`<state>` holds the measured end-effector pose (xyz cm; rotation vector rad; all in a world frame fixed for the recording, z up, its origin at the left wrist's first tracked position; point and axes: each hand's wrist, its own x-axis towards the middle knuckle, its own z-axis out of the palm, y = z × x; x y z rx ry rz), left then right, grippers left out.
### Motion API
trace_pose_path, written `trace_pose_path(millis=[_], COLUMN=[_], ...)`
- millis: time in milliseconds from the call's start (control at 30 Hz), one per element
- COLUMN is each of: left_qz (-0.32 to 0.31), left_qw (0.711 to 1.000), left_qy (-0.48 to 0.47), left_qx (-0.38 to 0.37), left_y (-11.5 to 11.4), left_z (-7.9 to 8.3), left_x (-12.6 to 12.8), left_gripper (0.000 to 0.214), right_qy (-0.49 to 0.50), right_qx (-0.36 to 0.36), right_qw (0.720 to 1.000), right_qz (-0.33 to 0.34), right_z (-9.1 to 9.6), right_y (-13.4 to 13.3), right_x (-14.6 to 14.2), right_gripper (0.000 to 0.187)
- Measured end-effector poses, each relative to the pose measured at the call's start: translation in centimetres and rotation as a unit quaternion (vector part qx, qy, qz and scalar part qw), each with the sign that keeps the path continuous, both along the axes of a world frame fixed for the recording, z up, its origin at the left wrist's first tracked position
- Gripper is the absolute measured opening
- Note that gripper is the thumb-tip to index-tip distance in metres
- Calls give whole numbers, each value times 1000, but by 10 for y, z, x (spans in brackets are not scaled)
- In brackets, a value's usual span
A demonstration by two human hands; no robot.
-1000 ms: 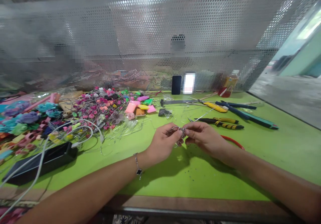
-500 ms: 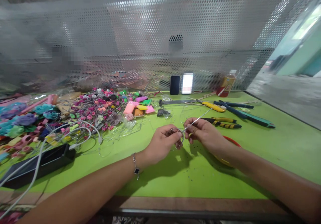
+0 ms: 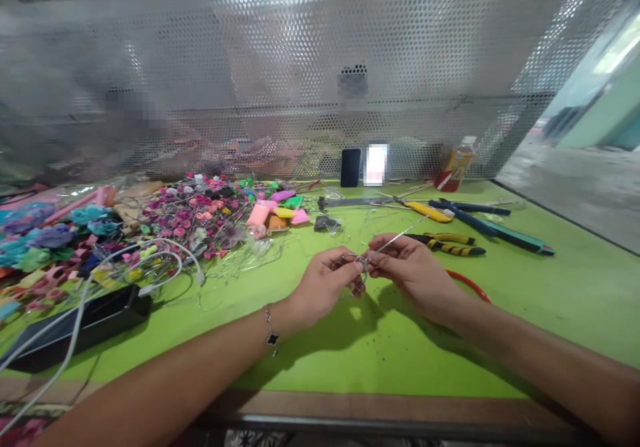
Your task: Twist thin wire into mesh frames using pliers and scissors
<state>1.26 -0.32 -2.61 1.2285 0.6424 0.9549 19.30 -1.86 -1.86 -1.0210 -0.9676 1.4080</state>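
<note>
Wire (image 3: 400, 235) swings higher toward far right; left hand (image 3: 320, 283) and right hand (image 3: 413, 270) pinch it closely, steadying its small twisted loop (image 3: 357, 260).

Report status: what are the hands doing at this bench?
Left hand and right hand pinching a thin silver wire. Black-and-yellow pliers lying beyond right hand, not touching.

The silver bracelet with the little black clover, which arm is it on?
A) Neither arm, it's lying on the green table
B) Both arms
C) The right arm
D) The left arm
D: the thin silver chain bracelet circles the wrist behind the left hand, which pinches a thin silver wire together with the right hand.
</note>
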Motion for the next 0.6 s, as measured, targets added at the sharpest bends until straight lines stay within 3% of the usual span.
trace_pose_path(millis=[233, 333, 500, 600], left_qz=[-12, -11, 28, 44], left_qw=[1000, 1000, 999, 998], left_qy=[12, 10, -21, -34], left_qx=[1, 5, -12, -13], left_y=[-3, -6, -10, -8], left_z=[5, 7, 8, 7], left_x=[0, 1, 4, 5], left_gripper=[24, 25, 33, 34], right_qy=[-126, -73, 52, 68], right_qx=[70, 55, -27, -32], right_qw=[987, 994, 998, 997], right_qz=[-73, -60, 26, 17], right_z=[15, 11, 1, 0], right_y=[1, 1, 0, -2], right_x=[5, 5, -1, -4], right_gripper=[42, 43, 49, 54])
